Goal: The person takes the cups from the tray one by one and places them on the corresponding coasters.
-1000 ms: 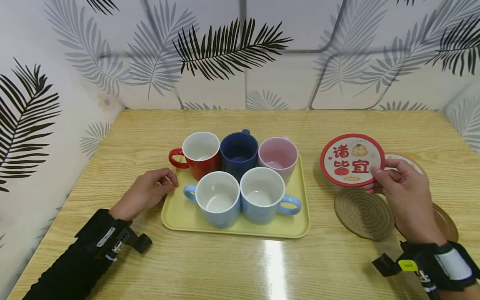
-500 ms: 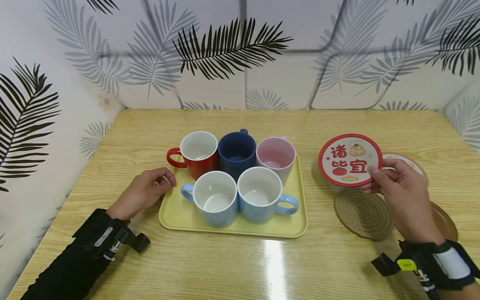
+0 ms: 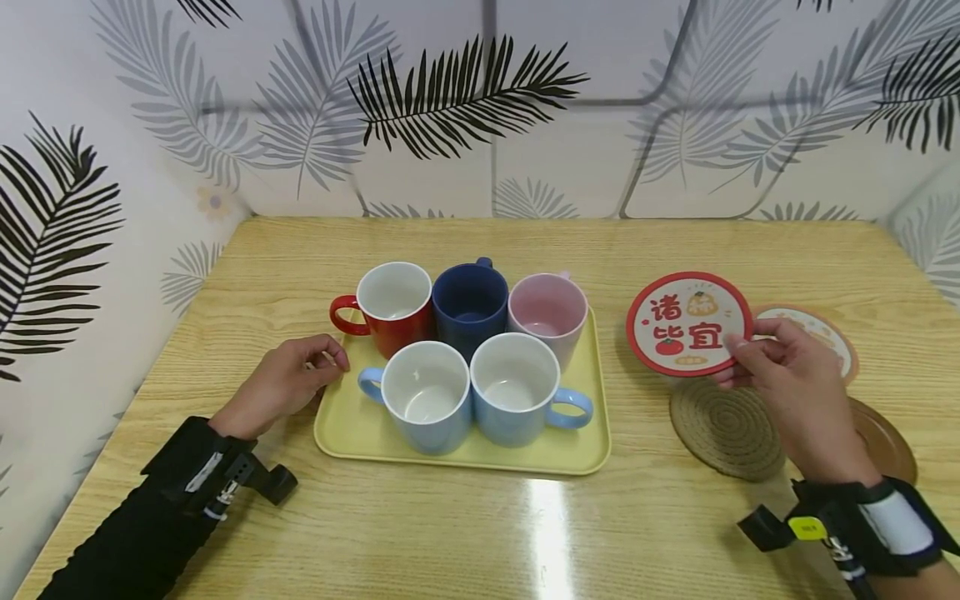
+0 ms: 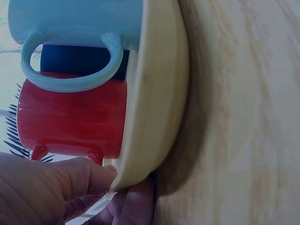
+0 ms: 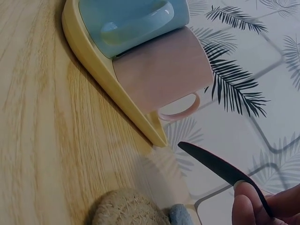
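My left hand (image 3: 283, 383) pinches the left rim of a yellow tray (image 3: 352, 437), thumb above and fingers below in the left wrist view. On the tray stand a red mug (image 3: 408, 333), a dark blue mug (image 3: 471, 321), a pink mug (image 3: 558, 329) and two light blue mugs (image 3: 435, 429) (image 3: 513, 425). To the right, my right hand (image 3: 798, 392) grips a round red-rimmed coaster (image 3: 678, 312) by its right edge. The coaster is held above the table, and its dark underside shows in the right wrist view.
A woven round coaster (image 3: 727, 437) lies below the held one. Beside it are a printed coaster (image 3: 843, 346) and a brown round coaster (image 3: 892, 437), both partly hidden by my right hand. A patterned wall (image 3: 450, 183) borders the wooden table (image 3: 420, 533) at the back.
The tray with its mugs has slid slightly left along with my left hand. My right hand has carried the red-rimmed coaster a little to the left, closer to the tray.
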Demonstrator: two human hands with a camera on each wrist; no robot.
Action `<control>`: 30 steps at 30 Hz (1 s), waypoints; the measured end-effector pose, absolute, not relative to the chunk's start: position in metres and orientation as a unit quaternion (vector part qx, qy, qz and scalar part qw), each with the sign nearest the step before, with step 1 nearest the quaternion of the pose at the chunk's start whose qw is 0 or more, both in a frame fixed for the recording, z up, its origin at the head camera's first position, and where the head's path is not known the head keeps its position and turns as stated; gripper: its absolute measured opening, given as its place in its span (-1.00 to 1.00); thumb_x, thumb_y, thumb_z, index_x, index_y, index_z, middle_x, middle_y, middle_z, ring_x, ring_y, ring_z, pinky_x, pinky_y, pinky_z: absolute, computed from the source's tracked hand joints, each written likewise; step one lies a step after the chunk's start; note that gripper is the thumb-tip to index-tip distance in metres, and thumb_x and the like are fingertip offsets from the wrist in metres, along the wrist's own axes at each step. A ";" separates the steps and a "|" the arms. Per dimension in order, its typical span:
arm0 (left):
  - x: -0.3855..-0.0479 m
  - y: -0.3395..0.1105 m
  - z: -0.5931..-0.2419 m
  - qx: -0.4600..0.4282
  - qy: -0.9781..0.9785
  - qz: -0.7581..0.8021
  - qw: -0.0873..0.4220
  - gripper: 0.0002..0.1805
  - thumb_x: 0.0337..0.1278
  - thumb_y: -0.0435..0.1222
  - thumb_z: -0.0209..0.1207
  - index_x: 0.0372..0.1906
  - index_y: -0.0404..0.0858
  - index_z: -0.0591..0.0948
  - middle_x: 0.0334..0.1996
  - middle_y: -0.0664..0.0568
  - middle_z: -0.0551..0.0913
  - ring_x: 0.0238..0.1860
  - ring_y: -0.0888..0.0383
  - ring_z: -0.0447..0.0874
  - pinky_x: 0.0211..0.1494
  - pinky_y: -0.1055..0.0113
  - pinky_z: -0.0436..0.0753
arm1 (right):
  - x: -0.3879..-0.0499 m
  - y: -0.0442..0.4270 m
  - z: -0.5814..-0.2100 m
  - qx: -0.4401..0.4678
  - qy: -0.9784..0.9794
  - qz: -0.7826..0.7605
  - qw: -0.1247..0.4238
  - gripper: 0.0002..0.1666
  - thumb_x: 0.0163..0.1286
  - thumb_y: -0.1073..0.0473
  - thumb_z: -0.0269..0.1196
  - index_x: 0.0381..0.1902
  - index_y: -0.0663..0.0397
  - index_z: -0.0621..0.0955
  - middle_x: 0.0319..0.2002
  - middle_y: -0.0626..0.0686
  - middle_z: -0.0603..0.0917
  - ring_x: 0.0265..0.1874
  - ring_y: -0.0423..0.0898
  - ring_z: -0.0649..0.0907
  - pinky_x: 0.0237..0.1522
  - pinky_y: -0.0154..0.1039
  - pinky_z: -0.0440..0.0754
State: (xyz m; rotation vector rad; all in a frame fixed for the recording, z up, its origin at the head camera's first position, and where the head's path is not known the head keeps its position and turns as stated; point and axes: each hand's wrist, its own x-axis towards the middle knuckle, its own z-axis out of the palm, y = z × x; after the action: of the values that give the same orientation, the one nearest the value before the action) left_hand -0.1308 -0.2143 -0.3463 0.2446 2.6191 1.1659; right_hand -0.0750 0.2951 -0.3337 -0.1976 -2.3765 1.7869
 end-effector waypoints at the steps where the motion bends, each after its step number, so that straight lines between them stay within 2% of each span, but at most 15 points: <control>1: -0.131 -0.214 -0.346 0.082 0.902 0.403 0.133 -0.86 0.34 -0.52 0.02 -0.13 -0.37 0.57 -0.36 -0.09 0.54 -0.44 0.06 0.46 -0.43 0.37 0.49 | -0.076 0.294 -0.334 -0.064 -0.796 0.597 0.078 -0.88 0.53 0.26 0.17 -0.04 0.05 0.48 -0.38 -0.21 0.74 -0.51 -0.23 0.71 -0.42 -0.40 0.68; 9: -0.130 -0.217 -0.346 0.076 0.900 0.407 0.134 -0.88 0.35 -0.50 0.04 -0.14 -0.37 0.57 -0.38 -0.08 0.55 -0.43 0.06 0.46 -0.43 0.37 0.51 | -0.082 0.288 -0.334 -0.049 -0.828 0.557 0.050 -0.70 0.54 0.25 0.15 0.05 0.38 0.40 -0.42 -0.22 0.71 -0.50 -0.24 0.71 -0.41 -0.34 0.70; 17: -0.130 -0.219 -0.345 0.080 0.902 0.404 0.129 -0.89 0.35 -0.49 0.06 -0.15 -0.37 0.58 -0.40 -0.07 0.55 -0.44 0.06 0.46 -0.43 0.36 0.51 | -0.085 0.285 -0.335 -0.056 -0.842 0.536 0.010 -0.64 0.56 0.21 0.13 0.08 0.44 0.40 -0.44 -0.18 0.69 -0.50 -0.25 0.70 -0.41 -0.31 0.70; 24: -0.131 -0.222 -0.346 0.079 0.907 0.394 0.124 -0.91 0.37 -0.48 0.07 -0.16 -0.36 0.58 -0.38 -0.09 0.56 -0.44 0.06 0.48 -0.43 0.36 0.52 | -0.087 0.281 -0.335 -0.053 -0.869 0.492 -0.017 -0.59 0.60 0.21 0.07 0.18 0.50 0.39 -0.40 0.00 0.68 -0.50 -0.20 0.69 -0.40 -0.26 0.71; 30: -0.131 -0.225 -0.346 0.073 0.908 0.393 0.128 -0.91 0.39 -0.49 0.08 -0.13 -0.37 0.58 -0.37 -0.10 0.56 -0.43 0.06 0.49 -0.42 0.36 0.54 | -0.089 0.277 -0.336 -0.040 -0.874 0.484 -0.023 -0.60 0.60 0.25 0.05 0.18 0.52 0.39 -0.42 0.04 0.68 -0.53 -0.20 0.68 -0.42 -0.25 0.70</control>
State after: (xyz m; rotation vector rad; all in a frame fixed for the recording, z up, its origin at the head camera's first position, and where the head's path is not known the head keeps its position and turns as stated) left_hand -0.1312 -0.2246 -0.3464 0.2111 2.6407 1.1448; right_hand -0.0893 0.2773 -0.3356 -0.1279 -2.7866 1.5444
